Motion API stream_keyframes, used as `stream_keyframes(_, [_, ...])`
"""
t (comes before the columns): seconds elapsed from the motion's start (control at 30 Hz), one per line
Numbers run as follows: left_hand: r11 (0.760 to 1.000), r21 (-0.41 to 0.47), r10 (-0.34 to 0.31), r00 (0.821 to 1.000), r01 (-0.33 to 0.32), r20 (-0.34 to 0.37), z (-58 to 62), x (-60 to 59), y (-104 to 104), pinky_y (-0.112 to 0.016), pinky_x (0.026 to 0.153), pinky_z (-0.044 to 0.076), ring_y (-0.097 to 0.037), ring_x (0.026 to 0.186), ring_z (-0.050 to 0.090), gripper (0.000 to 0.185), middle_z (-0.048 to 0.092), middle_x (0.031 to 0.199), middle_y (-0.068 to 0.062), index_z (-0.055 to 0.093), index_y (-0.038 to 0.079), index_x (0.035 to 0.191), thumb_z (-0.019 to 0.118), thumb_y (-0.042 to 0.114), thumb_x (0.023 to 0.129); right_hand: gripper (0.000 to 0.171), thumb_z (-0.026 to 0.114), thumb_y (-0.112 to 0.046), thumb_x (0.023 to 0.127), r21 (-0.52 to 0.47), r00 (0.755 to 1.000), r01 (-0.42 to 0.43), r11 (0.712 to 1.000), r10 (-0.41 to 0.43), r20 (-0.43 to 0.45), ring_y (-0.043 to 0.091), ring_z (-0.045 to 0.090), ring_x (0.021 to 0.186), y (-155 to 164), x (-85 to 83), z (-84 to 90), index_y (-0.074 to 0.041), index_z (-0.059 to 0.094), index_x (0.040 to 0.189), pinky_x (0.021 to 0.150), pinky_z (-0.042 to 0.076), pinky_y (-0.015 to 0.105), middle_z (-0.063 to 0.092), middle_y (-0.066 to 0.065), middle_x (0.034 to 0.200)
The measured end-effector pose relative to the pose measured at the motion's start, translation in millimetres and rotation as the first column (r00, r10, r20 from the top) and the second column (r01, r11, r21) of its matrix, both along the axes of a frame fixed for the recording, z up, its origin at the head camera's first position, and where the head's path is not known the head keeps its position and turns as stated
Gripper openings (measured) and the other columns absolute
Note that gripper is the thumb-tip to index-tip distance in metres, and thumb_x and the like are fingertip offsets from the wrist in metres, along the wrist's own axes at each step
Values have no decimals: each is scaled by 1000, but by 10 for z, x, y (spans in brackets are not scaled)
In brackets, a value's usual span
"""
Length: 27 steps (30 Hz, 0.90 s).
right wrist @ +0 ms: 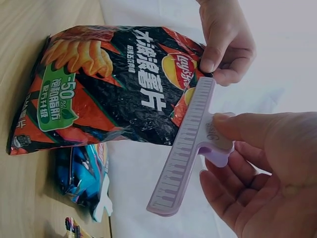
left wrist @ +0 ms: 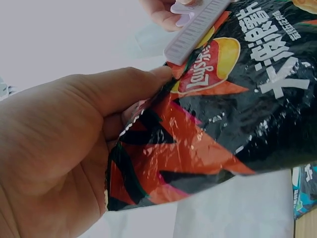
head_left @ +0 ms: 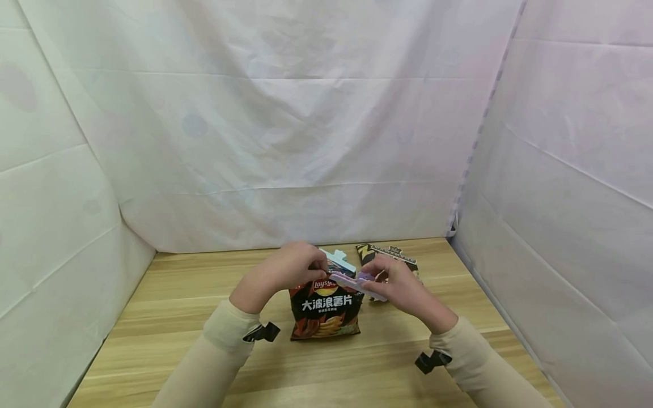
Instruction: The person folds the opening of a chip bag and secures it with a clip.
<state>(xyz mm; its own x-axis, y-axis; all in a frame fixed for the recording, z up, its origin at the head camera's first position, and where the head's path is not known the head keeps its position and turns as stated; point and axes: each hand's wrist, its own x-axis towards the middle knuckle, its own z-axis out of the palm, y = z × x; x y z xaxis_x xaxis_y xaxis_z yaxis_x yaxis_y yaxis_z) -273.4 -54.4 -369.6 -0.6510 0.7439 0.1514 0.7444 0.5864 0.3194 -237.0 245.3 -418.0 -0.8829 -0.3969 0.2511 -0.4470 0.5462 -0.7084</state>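
Observation:
A black and red potato chip bag [head_left: 326, 317] stands upright on the table. My left hand [head_left: 291, 266] pinches its top edge near the left corner, thumb in front, as the left wrist view shows. The right hand [head_left: 400, 286] holds a purple bag clip [right wrist: 183, 148] by its handle, between thumb and curled fingers. Piano keys are printed along the clip's long bar, which lies across the bag's top edge. One end of the bar is right beside the left fingertips; the other sticks out past the bag's side.
Behind the held bag is a blue bag [right wrist: 81, 173] with a light blue clip [head_left: 339, 259] on top. To its right, a black and yellow bag [head_left: 364, 253] bears a dark clip [head_left: 393, 253]. White cloth walls [head_left: 285, 141] enclose the wooden table [head_left: 178, 323].

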Motion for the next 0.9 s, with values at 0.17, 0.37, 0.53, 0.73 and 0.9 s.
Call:
stream_keyframes(0.17, [1000,15,7,999,-8,34,-3,-1,-71,-32,68,51,-4,65,54,21,64,78,15,77,22,88,77,22,108,18,85,-10,100,-11,1000,-14,1000,14,-10,15,67,97,3,12,-17,-16,81,116,84,59,34,69,-5,108])
stream_keyframes(0.37, [999,48,25,998,-27,54,12,3,-211,-33,72,54,-4,71,59,11,71,88,16,83,23,99,77,20,107,18,85,-12,100,-13,1000,-17,1000,17,-23,15,67,95,10,-4,-55,-17,82,117,82,58,32,70,-5,108])
stream_keyframes(0.53, [996,76,33,998,-37,51,22,1,-331,-32,70,54,-3,72,61,10,71,89,18,84,24,99,78,22,107,18,85,-13,100,-22,999,-28,999,27,-36,15,66,96,8,-12,-74,-18,82,117,81,58,32,71,-5,107])
stream_keyframes(0.73, [992,116,40,999,-43,22,7,15,-427,-33,72,55,-3,75,61,10,71,89,16,82,23,99,78,20,107,18,84,-15,101,-29,999,-37,999,36,-32,16,66,97,0,-9,-73,-17,81,119,82,59,32,71,-4,109])
stream_keyframes(0.9, [992,128,26,999,-20,-45,-40,4,-444,-33,74,56,-2,80,63,8,73,95,15,83,22,103,78,18,107,16,82,-18,103,-27,999,-40,999,39,-30,15,67,98,2,-4,-57,-18,81,119,82,59,33,71,-4,111])
